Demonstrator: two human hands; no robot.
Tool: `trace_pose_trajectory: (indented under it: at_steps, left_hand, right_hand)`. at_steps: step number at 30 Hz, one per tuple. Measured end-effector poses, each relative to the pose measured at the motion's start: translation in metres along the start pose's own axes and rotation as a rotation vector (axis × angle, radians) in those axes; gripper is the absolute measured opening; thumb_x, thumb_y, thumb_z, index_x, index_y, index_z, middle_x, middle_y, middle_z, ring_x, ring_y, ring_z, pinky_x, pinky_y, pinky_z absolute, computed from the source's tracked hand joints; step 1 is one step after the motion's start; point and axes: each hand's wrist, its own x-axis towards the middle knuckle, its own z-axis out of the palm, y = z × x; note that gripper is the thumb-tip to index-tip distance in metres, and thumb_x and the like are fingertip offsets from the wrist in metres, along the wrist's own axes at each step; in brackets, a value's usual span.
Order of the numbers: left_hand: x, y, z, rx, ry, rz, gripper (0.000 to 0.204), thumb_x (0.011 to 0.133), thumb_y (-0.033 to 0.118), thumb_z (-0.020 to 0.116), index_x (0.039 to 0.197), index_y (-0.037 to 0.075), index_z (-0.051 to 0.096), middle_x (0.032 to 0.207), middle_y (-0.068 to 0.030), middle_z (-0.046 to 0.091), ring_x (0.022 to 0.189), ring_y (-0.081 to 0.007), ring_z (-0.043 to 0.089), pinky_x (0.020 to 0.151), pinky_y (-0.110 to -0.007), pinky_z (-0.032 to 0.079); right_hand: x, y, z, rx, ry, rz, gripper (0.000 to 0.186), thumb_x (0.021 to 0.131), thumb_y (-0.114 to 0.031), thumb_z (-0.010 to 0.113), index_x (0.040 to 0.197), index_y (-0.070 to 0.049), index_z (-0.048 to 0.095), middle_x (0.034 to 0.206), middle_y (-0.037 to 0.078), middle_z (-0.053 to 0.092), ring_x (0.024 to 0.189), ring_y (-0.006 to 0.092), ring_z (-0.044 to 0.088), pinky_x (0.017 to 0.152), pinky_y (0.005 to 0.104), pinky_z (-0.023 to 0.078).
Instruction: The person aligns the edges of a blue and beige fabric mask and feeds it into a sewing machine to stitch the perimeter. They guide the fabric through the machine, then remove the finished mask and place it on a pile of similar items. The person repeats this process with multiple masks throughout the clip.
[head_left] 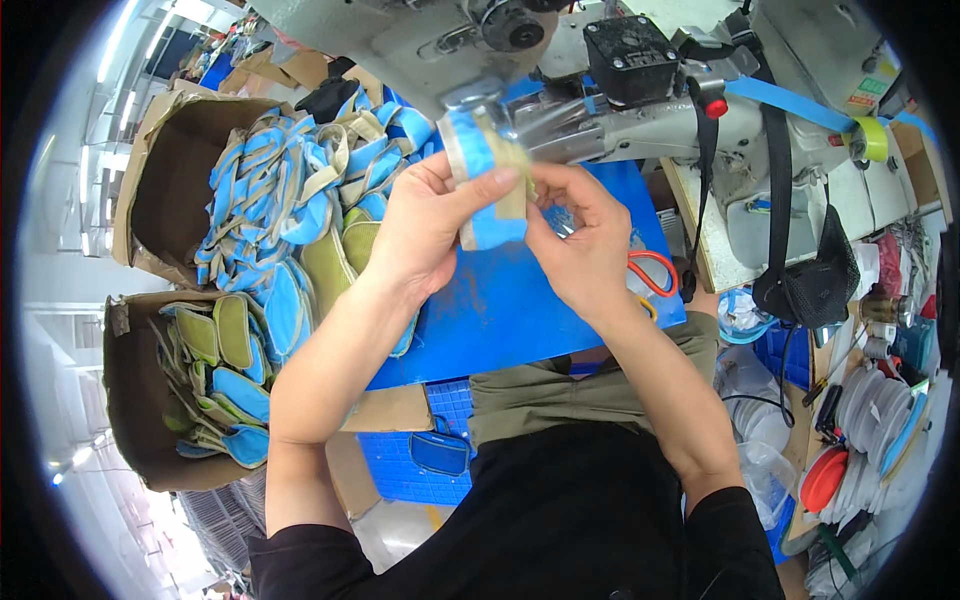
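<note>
Both my hands are raised in front of the sewing machine (590, 135), over the blue work table (480, 325). Between them is a fabric strip (483, 228), bright blue with beige edging, folded or looped and slightly blurred. My left hand (425, 220) grips it with the thumb lying across its face. At its right edge, my right hand (580, 225) pinches it with thumb and fingers; the exact spot held is partly hidden. Scissors with red-orange handles (652, 273) lie on the table by my right wrist, partly covered.
Left of the table, a cardboard box (160, 190) stands by a heap of blue-and-beige strips (275, 190). A lower box (135, 400) holds olive and blue padded pieces (237, 335). Blue tape (790, 103) runs to the machine. Right, a black mesh bag (815, 280) hangs near stacked discs (870, 410).
</note>
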Motion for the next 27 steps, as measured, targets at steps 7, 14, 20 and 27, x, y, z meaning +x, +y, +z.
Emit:
trace_pose_trajectory:
  at_steps: [7,14,20,27]
  left_hand:
    - [0.007,0.011,-0.001,-0.02,0.053,-0.055,0.03,0.091,0.012,0.082,0.117,0.001,0.071,0.105,-0.0079,0.077,0.089,-0.0136,0.073,0.08,-0.029,0.059]
    - [-0.002,0.004,-0.005,0.15,0.031,0.104,0.029,0.09,0.009,0.081,0.117,0.001,0.073,0.106,-0.0061,0.077,0.091,-0.0106,0.071,0.082,-0.027,0.056]
    - [0.007,-0.001,-0.008,0.155,-0.003,0.119,0.027,0.09,0.005,0.081,0.115,0.001,0.073,0.108,-0.0061,0.077,0.092,-0.0102,0.071,0.083,-0.026,0.056]
    - [0.007,-0.01,-0.004,0.029,0.011,0.135,0.024,0.092,0.004,0.079,0.115,0.002,0.072,0.107,-0.0064,0.077,0.092,-0.0104,0.072,0.081,-0.026,0.057]
  right_hand:
    - [0.007,-0.011,0.006,0.121,0.033,0.182,0.025,0.083,0.002,0.077,0.108,-0.003,0.076,0.09,0.007,0.074,0.08,0.0132,0.07,0.073,0.0269,0.056]
    - [0.003,-0.006,-0.002,-0.181,-0.002,-0.079,0.025,0.081,0.0,0.077,0.105,-0.005,0.072,0.089,0.008,0.071,0.08,0.0186,0.069,0.068,0.0309,0.053]
    - [0.0,0.0,0.002,-0.141,0.017,-0.055,0.025,0.08,0.002,0.076,0.103,-0.004,0.071,0.087,0.009,0.068,0.08,0.0207,0.068,0.068,0.0314,0.052]
    - [-0.004,0.011,0.004,-0.044,0.008,-0.008,0.022,0.081,0.006,0.073,0.102,-0.001,0.07,0.087,0.009,0.068,0.076,0.0178,0.066,0.07,0.0307,0.053]
